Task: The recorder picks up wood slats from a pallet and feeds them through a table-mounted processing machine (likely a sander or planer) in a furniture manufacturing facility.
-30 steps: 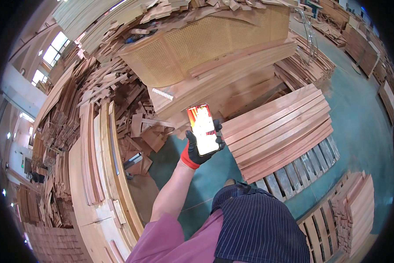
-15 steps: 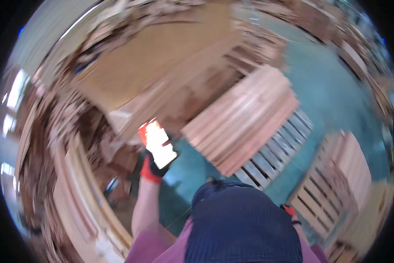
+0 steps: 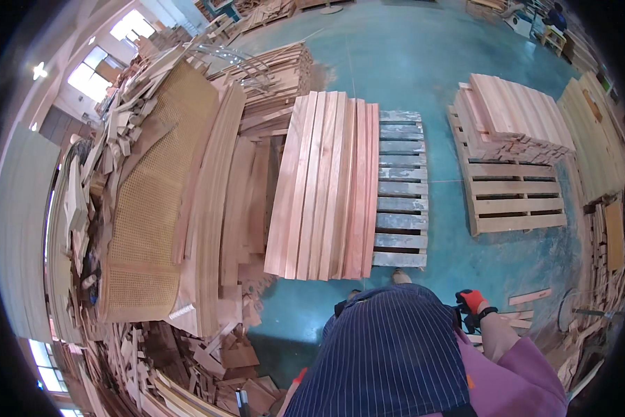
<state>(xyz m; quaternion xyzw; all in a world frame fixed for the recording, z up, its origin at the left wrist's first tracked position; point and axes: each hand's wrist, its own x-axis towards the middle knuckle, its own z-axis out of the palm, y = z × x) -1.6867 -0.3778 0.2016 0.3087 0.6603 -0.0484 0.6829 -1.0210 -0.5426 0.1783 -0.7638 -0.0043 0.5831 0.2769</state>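
My right hand (image 3: pixel 471 308), in a red and black glove with a dark band at the wrist, hangs beside the striped dark apron (image 3: pixel 389 354). Its fingers are loosely bent and apart, with nothing visible in them. Only a bit of red glove shows of my left hand (image 3: pixel 300 376), low beside the apron; its fingers are hidden, and so is whatever they may hold. Ahead of me lies a stack of long reddish planks (image 3: pixel 319 187) on a slatted grey pallet (image 3: pixel 401 208). Neither hand touches it.
A paler pallet (image 3: pixel 517 206) with stacked boards (image 3: pixel 517 115) stands to the right. On the left rise long boards (image 3: pixel 211 208), a woven mesh panel (image 3: pixel 149 215) and heaped wood scraps (image 3: pixel 229 354). Loose offcuts (image 3: pixel 530 297) lie near my right hand on the blue-green floor (image 3: pixel 458 257).
My view has turned and sharpened; the plank stack now stands straight ahead. My left hand, held out with a lit phone before, has dropped beside the apron. My right hand shows more fully.
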